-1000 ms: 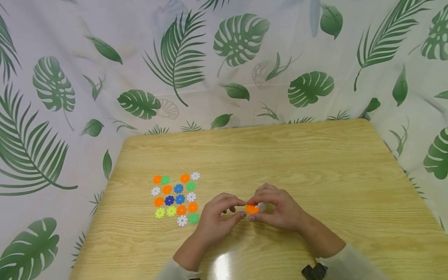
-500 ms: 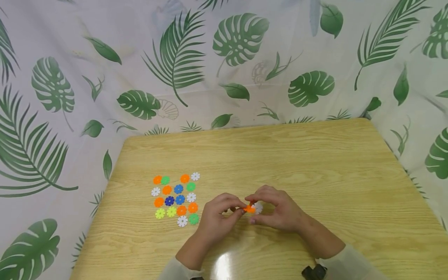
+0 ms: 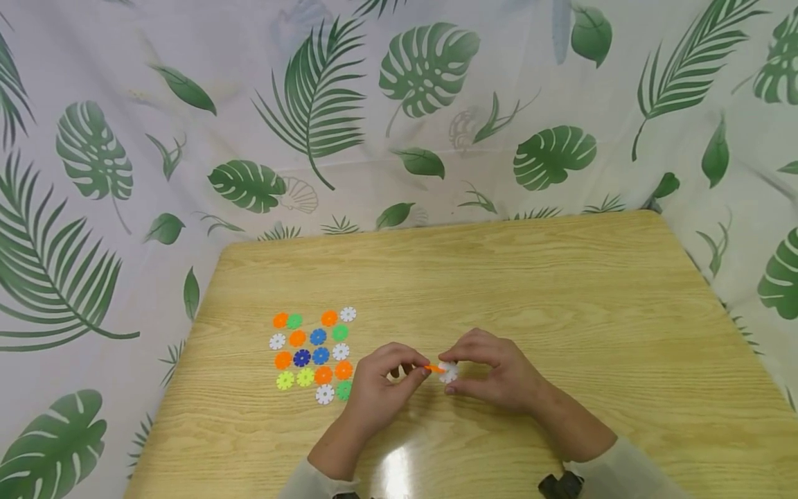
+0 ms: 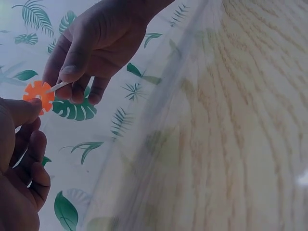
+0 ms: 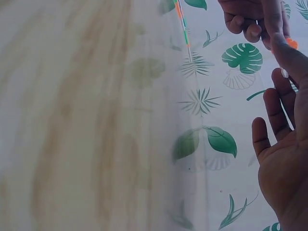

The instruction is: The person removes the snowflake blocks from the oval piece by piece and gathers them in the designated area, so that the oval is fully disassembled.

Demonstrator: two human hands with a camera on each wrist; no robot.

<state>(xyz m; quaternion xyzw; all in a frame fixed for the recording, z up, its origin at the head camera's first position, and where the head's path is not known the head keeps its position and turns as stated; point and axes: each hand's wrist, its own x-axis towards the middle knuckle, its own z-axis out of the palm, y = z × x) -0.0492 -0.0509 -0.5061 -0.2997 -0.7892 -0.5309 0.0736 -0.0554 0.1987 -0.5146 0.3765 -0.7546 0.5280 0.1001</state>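
Note:
Between thumb and fingertips, my left hand (image 3: pixel 386 384) pinches an orange notched disc (image 3: pixel 434 368), seen almost edge-on in the head view. My right hand (image 3: pixel 495 371) pinches a white notched disc (image 3: pixel 447 373) whose flat face shows there. The left wrist view shows the orange disc (image 4: pixel 39 95) face-on, with the white disc (image 4: pixel 58 86) edge-on against its rim at an angle. They meet edge to edge; how deep the slots engage is too small to tell. In the right wrist view fingers partly cover the orange disc (image 5: pixel 291 43).
Left of my hands, several loose notched discs lie flat in rough rows on the wooden table (image 3: pixel 530 277), among them a dark blue disc (image 3: pixel 302 357) and a yellow disc (image 3: pixel 285 380). A leaf-printed cloth (image 3: pixel 374 138) stands behind the table.
A second ago the right fingers held the joined discs and the left fingers were apart from them. The left hand then took the orange disc, which has turned edge-on; the pair shifted slightly left.

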